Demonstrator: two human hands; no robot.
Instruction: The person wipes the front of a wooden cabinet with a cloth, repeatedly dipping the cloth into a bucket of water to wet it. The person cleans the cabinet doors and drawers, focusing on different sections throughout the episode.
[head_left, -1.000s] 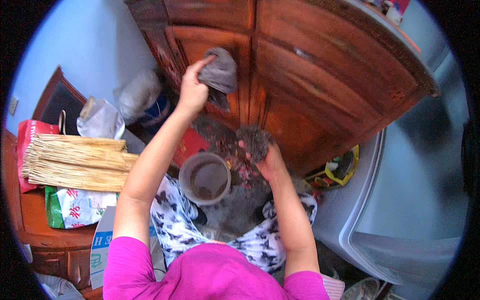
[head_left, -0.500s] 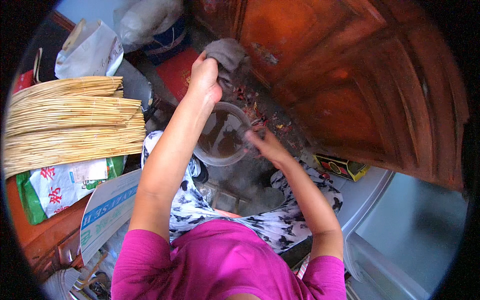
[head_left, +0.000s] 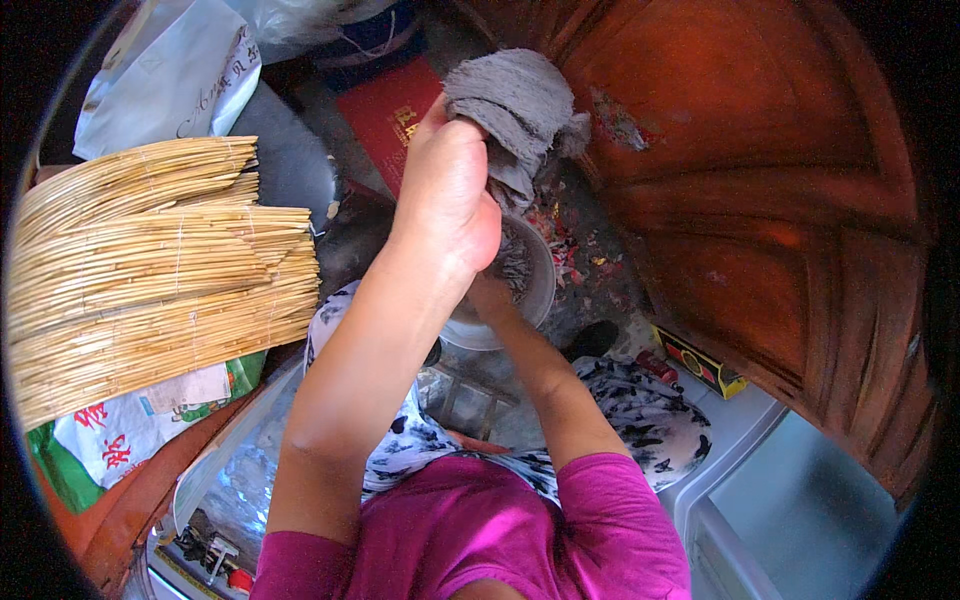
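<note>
A folded grey rag is gripped by my left hand, raised at arm's length in front of me, with part of the cloth hanging down. Below it stands a round translucent tub, partly covered from sight by my left wrist. My right hand reaches down into this tub. Its fingers are hidden, so whether they hold anything does not show.
Bundles of thin straw-coloured sticks lie at left, beside a white bag. A red box lies ahead. On the right are a carved wooden panel, a black-and-yellow box and a grey plastic container. Coloured scraps litter the floor.
My left hand has moved right with the rag and appears larger. My right hand has moved left from the tub's right rim and down into the tub. The whole view has shifted slightly.
</note>
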